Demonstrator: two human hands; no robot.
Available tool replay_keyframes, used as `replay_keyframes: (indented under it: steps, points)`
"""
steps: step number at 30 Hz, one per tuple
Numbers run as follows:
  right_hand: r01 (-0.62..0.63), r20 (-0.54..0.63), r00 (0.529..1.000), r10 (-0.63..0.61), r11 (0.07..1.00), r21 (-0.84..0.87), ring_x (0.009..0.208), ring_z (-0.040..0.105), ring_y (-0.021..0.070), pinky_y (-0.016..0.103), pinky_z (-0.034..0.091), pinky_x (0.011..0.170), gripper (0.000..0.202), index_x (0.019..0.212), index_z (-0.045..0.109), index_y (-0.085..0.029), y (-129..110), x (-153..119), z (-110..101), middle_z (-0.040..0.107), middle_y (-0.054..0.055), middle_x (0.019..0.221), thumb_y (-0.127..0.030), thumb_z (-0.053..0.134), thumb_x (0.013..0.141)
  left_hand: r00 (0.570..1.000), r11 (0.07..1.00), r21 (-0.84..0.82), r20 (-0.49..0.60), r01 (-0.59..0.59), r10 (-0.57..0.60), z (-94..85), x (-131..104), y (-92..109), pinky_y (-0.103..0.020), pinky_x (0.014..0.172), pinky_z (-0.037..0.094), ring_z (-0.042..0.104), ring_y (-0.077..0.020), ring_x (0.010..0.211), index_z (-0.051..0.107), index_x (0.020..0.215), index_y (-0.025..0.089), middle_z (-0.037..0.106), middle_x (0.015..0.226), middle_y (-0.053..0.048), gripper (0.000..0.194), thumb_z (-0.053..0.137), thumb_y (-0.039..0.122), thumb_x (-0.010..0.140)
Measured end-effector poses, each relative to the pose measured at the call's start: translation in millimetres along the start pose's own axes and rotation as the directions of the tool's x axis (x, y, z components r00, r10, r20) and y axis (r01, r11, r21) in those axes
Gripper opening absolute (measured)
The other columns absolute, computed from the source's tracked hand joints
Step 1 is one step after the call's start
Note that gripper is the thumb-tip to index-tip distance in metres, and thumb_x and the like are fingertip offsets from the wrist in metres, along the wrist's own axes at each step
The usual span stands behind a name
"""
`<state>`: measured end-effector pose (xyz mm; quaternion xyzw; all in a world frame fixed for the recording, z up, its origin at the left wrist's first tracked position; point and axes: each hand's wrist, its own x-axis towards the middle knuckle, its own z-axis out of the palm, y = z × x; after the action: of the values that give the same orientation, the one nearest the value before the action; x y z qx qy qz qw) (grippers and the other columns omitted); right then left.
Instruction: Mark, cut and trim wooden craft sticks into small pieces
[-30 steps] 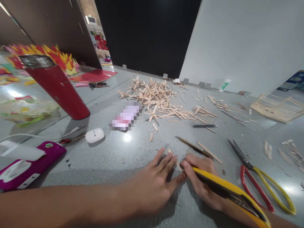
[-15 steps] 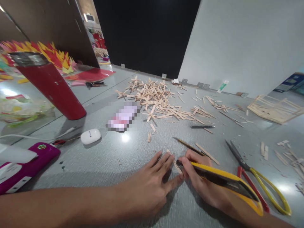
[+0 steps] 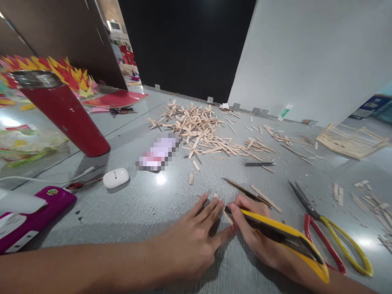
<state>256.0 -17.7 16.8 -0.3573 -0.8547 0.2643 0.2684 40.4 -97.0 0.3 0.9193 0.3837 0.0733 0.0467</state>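
Btm ctr of frame, left hand (image 3: 196, 237) lies w/ fingers spread, not clenched, over a thin wooden stick (image 3: 227, 217) on the grey table (image 3: 128, 220). Just right of it, right hand (image 3: 257, 245) grips a yellow/black cutter (image 3: 275, 223), tip right by the stick, can't tell if touching. Scissors (image 3: 315, 214) lower right; stick pile (image 3: 197, 124) upper ctr; red bottle (image 3: 65, 112) upper left
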Motion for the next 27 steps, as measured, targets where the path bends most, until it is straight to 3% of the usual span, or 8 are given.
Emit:
replay_keyframes:
  steps: [4,12,27]
  points:
    - [0.048,0.007,0.999,-0.049,0.998,0.038,0.048,0.043,0.0127,0.028,0.034,0.049,0.038,0.076,0.034,-0.028,6.8,-1.0,7.9,0.041,-0.008,0.059,-0.032,0.046,0.111,0.999,0.999,0.038,-0.038,0.002,0.0,6.5,-1.0,1.0,-0.072,0.129,0.021,0.033,-0.0492,0.16,0.025,0.174,0.01,0.036,0.17,-0.033,0.073,0.053,0.031,0.11]
    - [0.059,0.027,0.998,-0.059,0.998,0.005,0.051,0.048,0.0129,0.027,0.038,0.053,0.034,0.079,0.039,-0.028,8.8,-7.0,4.8,0.047,-0.007,0.062,-0.03,0.046,0.113,1.0,0.999,0.048,-0.028,-0.002,0.003,7.6,-0.4,0.8,-0.077,0.125,0.024,0.034,-0.0508,0.159,0.025,0.172,0.009,0.039,0.167,-0.037,0.067,0.046,0.032,0.112]
    - [0.107,0.061,0.993,-0.104,0.993,-0.055,0.049,0.05,0.0122,0.027,0.039,0.052,0.036,0.075,0.041,-0.028,0.4,-3.4,-6.5,0.046,-0.007,0.06,-0.027,0.042,0.112,0.998,0.999,0.05,-0.056,-0.014,0.016,3.4,0.4,-0.3,-0.075,0.126,0.026,0.038,-0.052,0.157,0.028,0.17,0.007,0.043,0.163,-0.039,0.064,0.046,0.03,0.113]
